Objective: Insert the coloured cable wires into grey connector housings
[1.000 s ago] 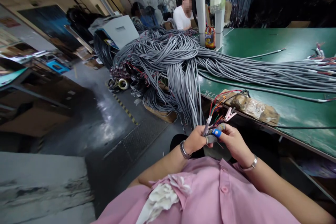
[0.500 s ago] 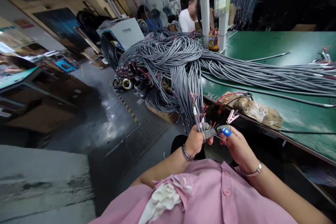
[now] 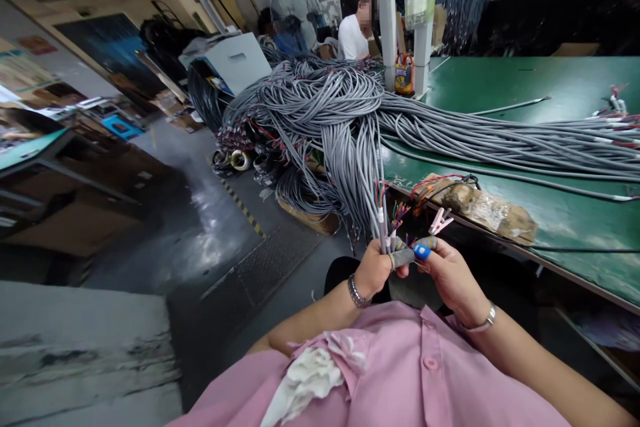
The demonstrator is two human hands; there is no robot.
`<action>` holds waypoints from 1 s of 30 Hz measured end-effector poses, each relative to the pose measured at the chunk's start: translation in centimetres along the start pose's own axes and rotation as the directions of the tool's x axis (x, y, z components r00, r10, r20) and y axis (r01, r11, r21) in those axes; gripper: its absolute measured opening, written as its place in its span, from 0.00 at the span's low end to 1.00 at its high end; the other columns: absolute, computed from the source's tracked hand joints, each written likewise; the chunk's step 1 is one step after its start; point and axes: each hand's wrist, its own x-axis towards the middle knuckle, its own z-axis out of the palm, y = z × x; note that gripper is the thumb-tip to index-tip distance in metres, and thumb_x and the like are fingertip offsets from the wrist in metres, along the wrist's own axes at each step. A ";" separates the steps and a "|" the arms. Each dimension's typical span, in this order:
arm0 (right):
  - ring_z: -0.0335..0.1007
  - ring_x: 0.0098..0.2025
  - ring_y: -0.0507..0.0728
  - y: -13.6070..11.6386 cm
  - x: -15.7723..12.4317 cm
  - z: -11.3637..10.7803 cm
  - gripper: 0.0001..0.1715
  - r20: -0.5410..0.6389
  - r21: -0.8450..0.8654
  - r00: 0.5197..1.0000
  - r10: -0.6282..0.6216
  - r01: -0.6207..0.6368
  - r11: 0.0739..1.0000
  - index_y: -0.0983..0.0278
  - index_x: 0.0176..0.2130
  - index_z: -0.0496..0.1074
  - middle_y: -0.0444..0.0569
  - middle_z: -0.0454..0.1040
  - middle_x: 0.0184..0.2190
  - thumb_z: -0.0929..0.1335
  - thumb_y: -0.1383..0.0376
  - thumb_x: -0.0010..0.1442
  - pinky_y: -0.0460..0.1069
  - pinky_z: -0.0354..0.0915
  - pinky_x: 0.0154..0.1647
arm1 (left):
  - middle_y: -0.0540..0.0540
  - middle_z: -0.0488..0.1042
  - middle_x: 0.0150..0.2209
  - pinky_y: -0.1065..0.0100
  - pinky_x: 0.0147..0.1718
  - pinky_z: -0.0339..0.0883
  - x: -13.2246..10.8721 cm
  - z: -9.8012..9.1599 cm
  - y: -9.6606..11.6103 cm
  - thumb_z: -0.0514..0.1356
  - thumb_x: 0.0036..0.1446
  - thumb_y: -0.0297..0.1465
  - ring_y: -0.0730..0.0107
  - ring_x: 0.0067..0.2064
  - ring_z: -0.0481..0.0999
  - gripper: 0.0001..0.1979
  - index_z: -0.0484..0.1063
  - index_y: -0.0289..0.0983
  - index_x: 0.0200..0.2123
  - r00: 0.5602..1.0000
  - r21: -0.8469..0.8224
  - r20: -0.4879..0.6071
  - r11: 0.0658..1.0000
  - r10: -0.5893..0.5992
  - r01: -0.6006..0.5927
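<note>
My left hand [image 3: 379, 268] is closed around the ends of several grey cables [image 3: 382, 230], whose coloured inner wires [image 3: 399, 215] fan out above the fingers. Grey coverings wrap its thumb and a finger. My right hand [image 3: 447, 273] meets it, with thumb and forefinger pinched at the wires between the two hands. A blue cover sits on the right thumb, and grey wrapping is on a finger. The wire tips in the pinch are mostly hidden. Behind the hands, a thick bundle of grey cables [image 3: 345, 140] hangs over the table's edge.
More grey cables [image 3: 500, 140] stretch along the green table [image 3: 575, 220]. At its near edge are a taped wooden block [image 3: 493, 210] with wires and a pink clothespin [image 3: 441, 221]. A white post [image 3: 385, 13] rises behind. Beyond it is a person in white [image 3: 353, 37].
My right hand has moved slightly left, closing up against the left hand at the wires. The cable ends in my left hand have shifted a little right and tilted.
</note>
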 end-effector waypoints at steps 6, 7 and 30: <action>0.67 0.28 0.52 -0.3 -0.1 0.1 0.11 0.044 0.110 0.994 0.098 -0.102 0.989 0.63 0.34 0.73 0.45 0.73 0.26 0.72 0.58 0.55 0.48 0.58 0.31 | 0.47 0.68 0.15 0.71 0.21 0.59 0.2 -0.1 0.1 0.66 0.49 0.43 0.75 0.18 0.65 0.21 0.69 0.33 0.16 0.999 0.005 0.009 0.999 -0.032 0.032; 0.68 0.29 0.53 -0.5 0.0 0.1 0.12 0.073 0.123 0.992 0.102 -0.111 0.986 0.63 0.37 0.74 0.45 0.74 0.27 0.72 0.58 0.55 0.48 0.59 0.31 | 0.48 0.68 0.15 0.71 0.21 0.59 0.2 -0.2 0.2 0.66 0.49 0.43 0.76 0.17 0.65 0.21 0.69 0.33 0.16 0.999 0.017 0.015 0.999 -0.041 0.040; 0.56 0.22 0.49 0.4 0.7 0.1 0.12 -0.143 0.292 0.982 0.120 -0.073 0.954 0.62 0.25 0.67 0.39 0.63 0.20 0.73 0.61 0.50 0.46 0.59 0.25 | 0.47 0.69 0.16 0.71 0.23 0.60 -0.4 -0.1 0.1 0.65 0.51 0.42 0.76 0.19 0.66 0.20 0.70 0.32 0.17 1.000 0.058 0.020 0.998 -0.007 0.006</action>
